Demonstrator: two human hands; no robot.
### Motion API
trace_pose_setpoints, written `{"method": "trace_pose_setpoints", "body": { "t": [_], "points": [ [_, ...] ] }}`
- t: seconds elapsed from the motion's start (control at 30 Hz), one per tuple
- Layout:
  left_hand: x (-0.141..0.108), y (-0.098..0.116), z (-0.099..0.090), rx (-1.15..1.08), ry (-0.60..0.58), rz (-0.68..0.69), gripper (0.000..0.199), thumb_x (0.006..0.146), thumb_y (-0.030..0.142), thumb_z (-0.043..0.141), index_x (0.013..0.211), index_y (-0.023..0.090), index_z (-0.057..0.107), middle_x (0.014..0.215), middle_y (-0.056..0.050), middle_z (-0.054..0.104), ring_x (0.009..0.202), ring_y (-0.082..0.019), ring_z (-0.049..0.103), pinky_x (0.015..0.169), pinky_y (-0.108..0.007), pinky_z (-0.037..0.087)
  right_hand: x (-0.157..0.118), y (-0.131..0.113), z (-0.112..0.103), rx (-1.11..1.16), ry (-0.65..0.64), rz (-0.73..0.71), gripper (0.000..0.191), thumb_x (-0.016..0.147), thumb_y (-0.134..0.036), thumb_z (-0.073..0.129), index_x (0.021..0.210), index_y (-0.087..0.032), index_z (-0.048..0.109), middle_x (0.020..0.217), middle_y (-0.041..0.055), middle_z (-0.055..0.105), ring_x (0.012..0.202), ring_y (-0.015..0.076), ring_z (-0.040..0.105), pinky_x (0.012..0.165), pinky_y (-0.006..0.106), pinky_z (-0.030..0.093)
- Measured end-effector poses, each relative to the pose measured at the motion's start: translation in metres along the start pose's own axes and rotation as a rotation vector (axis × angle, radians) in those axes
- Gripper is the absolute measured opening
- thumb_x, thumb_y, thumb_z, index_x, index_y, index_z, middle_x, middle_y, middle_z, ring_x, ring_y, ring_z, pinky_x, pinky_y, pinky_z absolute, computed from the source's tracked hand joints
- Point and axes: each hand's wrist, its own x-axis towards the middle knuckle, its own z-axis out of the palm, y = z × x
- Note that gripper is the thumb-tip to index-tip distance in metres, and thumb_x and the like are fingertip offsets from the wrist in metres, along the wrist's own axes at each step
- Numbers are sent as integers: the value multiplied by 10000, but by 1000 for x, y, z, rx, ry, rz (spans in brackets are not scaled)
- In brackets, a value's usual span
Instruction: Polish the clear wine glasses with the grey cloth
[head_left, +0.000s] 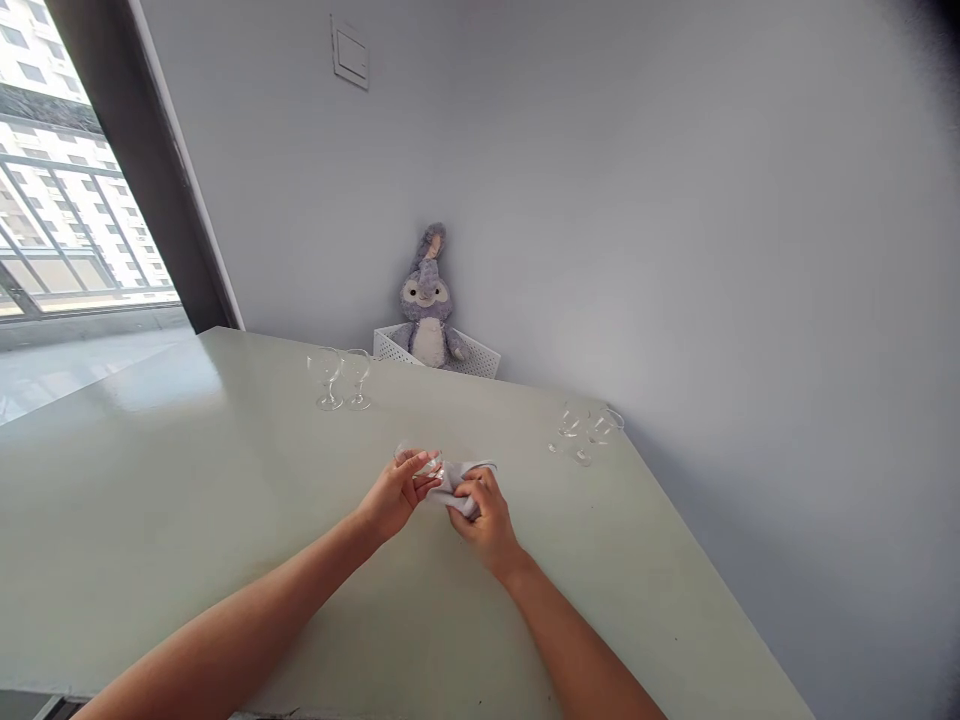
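Note:
My left hand (pixel 401 492) is closed around a clear stemmed glass (pixel 430 464), which lies tilted sideways above the table. In my right hand (pixel 484 515) a pale grey cloth (pixel 452 480) is bunched up, pressed against the end of the glass near my left fingertips. The cloth and fingers hide part of the glass. Farther back on the left, two clear stemmed glasses stand upright, one glass (pixel 328 375) beside another glass (pixel 359 378). Two more glasses, a left one (pixel 568 422) and a right one (pixel 600 430), are at the right edge.
The pale table (pixel 187 500) narrows toward the wall corner. A white perforated basket (pixel 480 360) at its far edge holds a grey plush rabbit (pixel 427 305). A light switch (pixel 351 54) is on the wall, and a window with a railing (pixel 71 220) is at left.

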Motion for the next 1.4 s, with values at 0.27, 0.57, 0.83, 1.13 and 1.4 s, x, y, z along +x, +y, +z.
{"method": "trace_pose_setpoints", "body": {
  "t": [0.27, 0.57, 0.83, 1.13, 1.4],
  "points": [
    [-21, -7, 20, 186, -102, 363, 432, 688, 235, 683, 999, 250, 383, 1138, -39, 478, 918, -205, 606, 775, -366, 499, 8, -18, 22, 1065, 211, 671, 235, 734, -419, 577, 767, -206, 484, 634, -41, 513, 465, 74, 416, 345, 166, 281],
    [-27, -16, 6, 934, -345, 823, 561, 704, 211, 648, 1159, 249, 321, 1163, -113, 497, 1000, -224, 560, 809, -382, 491, 15, -14, 28, 880, 313, 676, 325, 748, -468, 521, 593, -191, 455, 511, -51, 441, 464, 88, 405, 429, 208, 342],
    [-29, -14, 5, 1085, -443, 1193, 588, 745, 139, 583, 1211, 270, 250, 1127, -116, 554, 1054, -220, 547, 835, -392, 482, 10, 8, 14, 737, 203, 835, 297, 742, -432, 436, 562, -202, 387, 469, -52, 358, 427, 95, 369, 433, 235, 352],
    [-33, 10, 31, 845, -91, 912, 502, 733, 225, 623, 1126, 247, 312, 1154, -95, 476, 996, -215, 578, 837, -417, 475, -12, -37, -47, -409, -206, 188, 358, 833, -455, 426, 1109, -259, 541, 1232, 49, 481, 901, 198, 519, 778, 346, 385],
    [-39, -10, 47, 1084, -185, 667, 532, 778, 331, 562, 1211, 276, 257, 1226, -78, 467, 1064, -211, 543, 861, -366, 449, 8, -29, -25, -661, -237, 126, 172, 809, -249, 456, 890, -243, 608, 780, 6, 634, 676, 142, 552, 600, 236, 333]
  ]
}}
